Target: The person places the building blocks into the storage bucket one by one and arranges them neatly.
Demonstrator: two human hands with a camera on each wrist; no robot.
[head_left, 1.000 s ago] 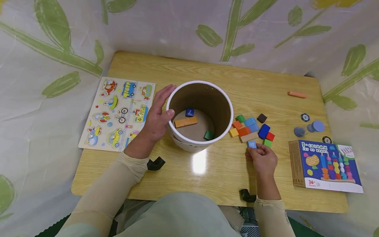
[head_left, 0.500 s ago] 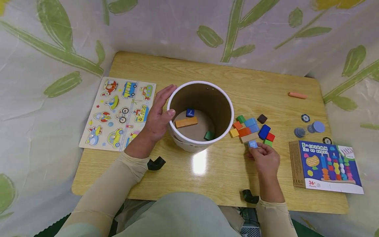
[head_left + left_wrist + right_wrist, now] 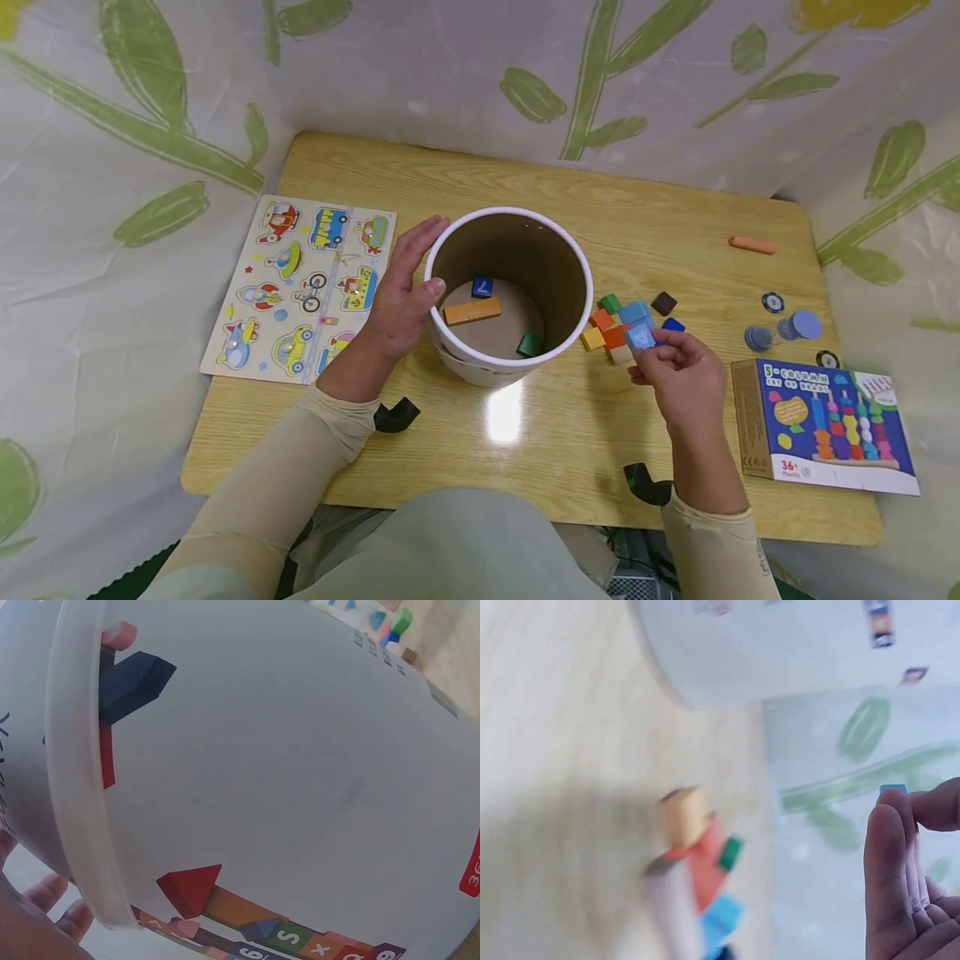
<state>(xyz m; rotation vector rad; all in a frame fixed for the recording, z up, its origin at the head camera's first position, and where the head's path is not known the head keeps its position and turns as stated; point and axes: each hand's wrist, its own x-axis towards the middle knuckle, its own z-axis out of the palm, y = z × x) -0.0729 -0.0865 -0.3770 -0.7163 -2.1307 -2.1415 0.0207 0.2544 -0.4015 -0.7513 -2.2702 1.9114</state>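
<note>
A white bucket [image 3: 510, 364] stands mid-table, its mouth facing up. My left hand [image 3: 401, 296] rests against its left side, fingers fairly straight along the outside and thumb at the rim; its fingertips [image 3: 75, 919] show at the lower left in the left wrist view. Inside lie an orange bar [image 3: 472, 312], a dark blue block [image 3: 482, 287] and a green block [image 3: 529, 345]. My right hand [image 3: 686, 379] pinches a light blue block [image 3: 641, 337] between thumb and fingers, over the loose block pile. Only a sliver of that block [image 3: 893, 788] shows in the right wrist view.
Loose blocks lie right of the bucket, among them a yellow block [image 3: 592, 337] and a dark brown block [image 3: 663, 302]. A picture puzzle board [image 3: 292, 287] is at left. At right are a bead-set box [image 3: 832, 421], blue pegs [image 3: 802, 324] and an orange stick [image 3: 753, 244].
My right hand has risen and moved slightly up and right in the head view, carrying the light blue block over the pile. The left hand and the bucket have stayed in place.
</note>
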